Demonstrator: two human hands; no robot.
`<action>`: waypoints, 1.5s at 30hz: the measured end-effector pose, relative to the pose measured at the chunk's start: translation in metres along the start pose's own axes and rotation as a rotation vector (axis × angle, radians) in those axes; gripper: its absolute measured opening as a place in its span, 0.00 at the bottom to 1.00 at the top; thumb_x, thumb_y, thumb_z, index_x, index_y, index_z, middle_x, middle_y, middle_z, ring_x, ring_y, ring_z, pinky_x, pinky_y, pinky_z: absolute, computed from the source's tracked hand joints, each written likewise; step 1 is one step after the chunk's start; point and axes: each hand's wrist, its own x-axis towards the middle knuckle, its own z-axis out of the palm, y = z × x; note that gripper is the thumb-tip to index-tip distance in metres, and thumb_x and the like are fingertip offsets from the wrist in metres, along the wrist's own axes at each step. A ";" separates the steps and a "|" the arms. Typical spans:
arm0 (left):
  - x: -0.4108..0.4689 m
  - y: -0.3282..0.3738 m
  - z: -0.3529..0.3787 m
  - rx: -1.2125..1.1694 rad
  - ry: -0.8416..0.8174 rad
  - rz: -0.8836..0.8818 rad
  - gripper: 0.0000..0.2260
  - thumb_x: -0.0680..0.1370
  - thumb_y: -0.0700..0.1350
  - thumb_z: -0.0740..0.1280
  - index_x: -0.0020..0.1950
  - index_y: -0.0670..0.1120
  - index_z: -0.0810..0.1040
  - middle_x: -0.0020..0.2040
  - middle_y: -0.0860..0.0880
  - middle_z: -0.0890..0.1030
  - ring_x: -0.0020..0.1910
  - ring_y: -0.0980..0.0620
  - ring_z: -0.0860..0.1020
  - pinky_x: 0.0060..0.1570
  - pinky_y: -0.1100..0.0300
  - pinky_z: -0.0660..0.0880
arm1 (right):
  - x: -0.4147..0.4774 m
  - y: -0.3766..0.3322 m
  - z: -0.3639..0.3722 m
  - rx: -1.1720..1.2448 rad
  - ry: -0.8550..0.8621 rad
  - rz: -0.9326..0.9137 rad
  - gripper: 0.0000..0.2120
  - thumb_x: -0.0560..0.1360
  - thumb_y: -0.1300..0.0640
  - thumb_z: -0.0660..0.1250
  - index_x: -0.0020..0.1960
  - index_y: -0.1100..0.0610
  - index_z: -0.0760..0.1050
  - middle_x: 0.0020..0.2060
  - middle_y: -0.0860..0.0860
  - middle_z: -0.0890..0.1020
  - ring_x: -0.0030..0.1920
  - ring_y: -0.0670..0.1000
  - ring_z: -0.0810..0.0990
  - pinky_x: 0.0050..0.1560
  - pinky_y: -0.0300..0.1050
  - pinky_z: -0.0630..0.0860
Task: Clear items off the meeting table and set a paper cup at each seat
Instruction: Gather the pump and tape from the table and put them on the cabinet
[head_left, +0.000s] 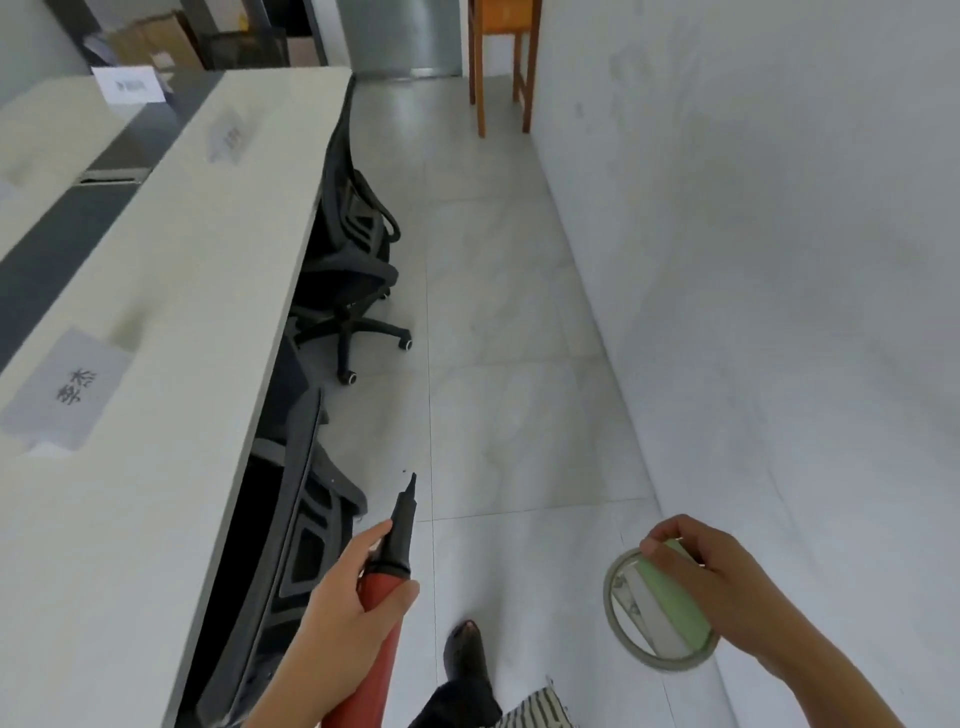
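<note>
My left hand (343, 608) grips a red tube-shaped tool with a long black pointed nozzle (387, 587), held out over the floor beside the table. My right hand (711, 582) holds a small round mirror (660, 613) with a grey-green rim and a pale green stand, low near the wall. The long white meeting table (171, 291) runs along the left. Paper name cards (65, 389) lie flat on it, a second name card (228, 136) farther along. No paper cup is in view.
Black office chairs (348, 280) are pushed in at the table's right edge, the nearest chair (296, 545) just left of my left hand. A tiled aisle (493, 312) runs between chairs and the white wall. A wooden stand (501, 62) is at the far end. My shoe (465, 649) shows below.
</note>
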 end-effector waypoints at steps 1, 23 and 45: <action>0.021 0.016 -0.008 0.005 -0.004 0.013 0.25 0.74 0.44 0.72 0.64 0.65 0.67 0.56 0.56 0.80 0.47 0.52 0.82 0.51 0.55 0.79 | 0.013 -0.014 -0.006 0.007 0.019 -0.002 0.08 0.77 0.52 0.66 0.41 0.52 0.78 0.28 0.48 0.76 0.31 0.48 0.71 0.36 0.43 0.68; 0.450 0.309 0.008 0.060 0.040 0.098 0.26 0.75 0.45 0.71 0.69 0.61 0.67 0.59 0.56 0.78 0.52 0.56 0.80 0.52 0.61 0.75 | 0.456 -0.186 -0.234 -0.097 0.049 -0.051 0.07 0.76 0.48 0.66 0.42 0.48 0.77 0.36 0.48 0.82 0.37 0.50 0.78 0.38 0.43 0.72; 0.925 0.543 -0.095 0.039 0.057 0.129 0.24 0.75 0.47 0.70 0.67 0.63 0.66 0.56 0.55 0.79 0.46 0.53 0.81 0.44 0.59 0.77 | 0.875 -0.428 -0.345 -0.144 0.083 -0.053 0.07 0.76 0.46 0.65 0.42 0.48 0.77 0.37 0.50 0.83 0.40 0.54 0.80 0.40 0.47 0.75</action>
